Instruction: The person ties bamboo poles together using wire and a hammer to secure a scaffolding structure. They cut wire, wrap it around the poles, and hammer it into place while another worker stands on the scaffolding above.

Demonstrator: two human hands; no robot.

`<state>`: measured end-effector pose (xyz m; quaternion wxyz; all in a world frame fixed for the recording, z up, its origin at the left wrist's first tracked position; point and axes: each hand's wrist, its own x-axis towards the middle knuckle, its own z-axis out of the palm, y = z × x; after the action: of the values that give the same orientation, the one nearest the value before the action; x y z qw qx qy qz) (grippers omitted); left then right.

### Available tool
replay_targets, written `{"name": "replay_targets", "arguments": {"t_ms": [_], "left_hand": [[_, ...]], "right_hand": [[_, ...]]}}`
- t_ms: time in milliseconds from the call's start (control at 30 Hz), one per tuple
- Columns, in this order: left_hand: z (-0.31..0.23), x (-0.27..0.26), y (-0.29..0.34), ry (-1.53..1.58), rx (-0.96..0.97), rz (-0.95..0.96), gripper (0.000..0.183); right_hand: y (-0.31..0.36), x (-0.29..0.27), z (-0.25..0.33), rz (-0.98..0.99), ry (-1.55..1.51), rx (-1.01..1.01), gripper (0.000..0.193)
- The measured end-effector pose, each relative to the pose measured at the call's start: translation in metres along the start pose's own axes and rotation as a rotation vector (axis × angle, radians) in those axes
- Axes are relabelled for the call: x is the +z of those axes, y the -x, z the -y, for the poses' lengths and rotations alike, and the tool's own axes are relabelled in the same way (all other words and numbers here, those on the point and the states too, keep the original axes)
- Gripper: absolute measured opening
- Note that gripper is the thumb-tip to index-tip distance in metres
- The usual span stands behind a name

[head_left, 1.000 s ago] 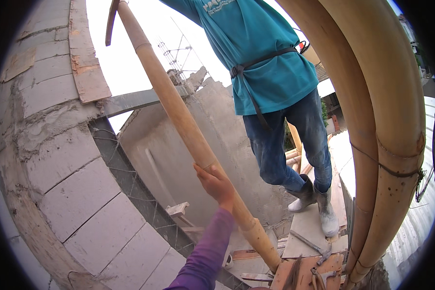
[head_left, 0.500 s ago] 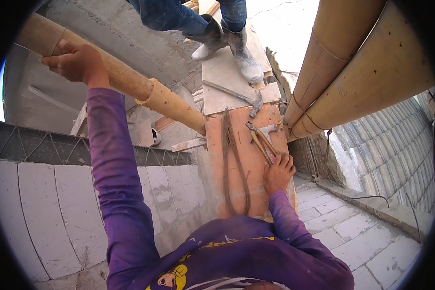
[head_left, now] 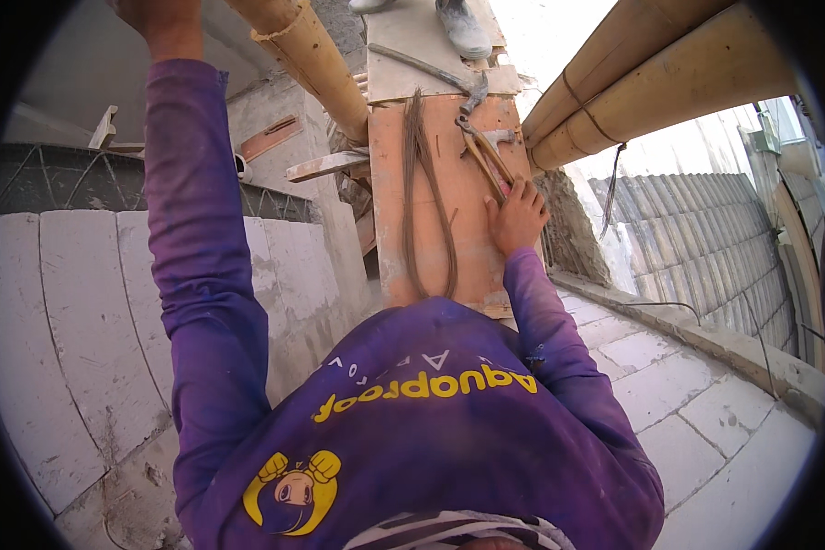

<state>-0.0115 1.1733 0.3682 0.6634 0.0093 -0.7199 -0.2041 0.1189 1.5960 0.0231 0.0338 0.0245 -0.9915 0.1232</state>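
Note:
My right hand (head_left: 520, 217) is closed round the handle ends of a pair of pincers (head_left: 486, 162). The pincers lie on an orange-brown board (head_left: 390, 211), jaws pointing away from me. Beside their jaws shows a pale metal tool head (head_left: 499, 137), partly covered. Farther off lies a claw hammer (head_left: 431, 69) with its head toward the right. Left of the pincers rests a looped bundle of thin rusty wire (head_left: 445, 220). My left arm reaches up to the far left; the left hand (head_left: 163, 26) is cut off by the picture's edge, its fingers hidden, near a bamboo pole (head_left: 316, 69).
Another person's dusty boot (head_left: 463, 29) stands on the board's far end. Two thick bamboo poles (head_left: 651, 92) slant up at the right. Pale block walls (head_left: 82, 312) flank me, with a corrugated roof (head_left: 706, 220) lower right. A short timber (head_left: 325, 166) juts out left of the board.
The view has tilted, so board, tools and boots sit higher in the picture. My left hand was wrapped on the bamboo pole; now its fingers are out of sight. My right hand stays on the pincers.

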Motion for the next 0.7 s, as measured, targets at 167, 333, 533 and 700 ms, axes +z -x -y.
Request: {"name": "replay_targets", "arguments": {"t_ms": [167,333,533,700], "left_hand": [[-0.056,-0.104,0.199,0.265,-0.827,0.432,0.035],[-0.085,-0.200,0.408,0.030,-1.346,1.111,0.040],[-0.142,-0.203,0.413,-0.111,-1.057,1.363,0.049],[-0.137,-0.191,0.417,-0.040,-1.099,1.371,0.051]], "right_hand": [[0.032,-0.028,0.013,0.080,-0.325,-0.222,0.046],[0.083,-0.034,0.037,0.673,-0.302,-0.614,0.032],[0.107,-0.018,0.046,0.576,0.055,-0.897,0.029],[0.095,-0.032,0.056,0.691,-0.143,-0.850,0.031]]}}
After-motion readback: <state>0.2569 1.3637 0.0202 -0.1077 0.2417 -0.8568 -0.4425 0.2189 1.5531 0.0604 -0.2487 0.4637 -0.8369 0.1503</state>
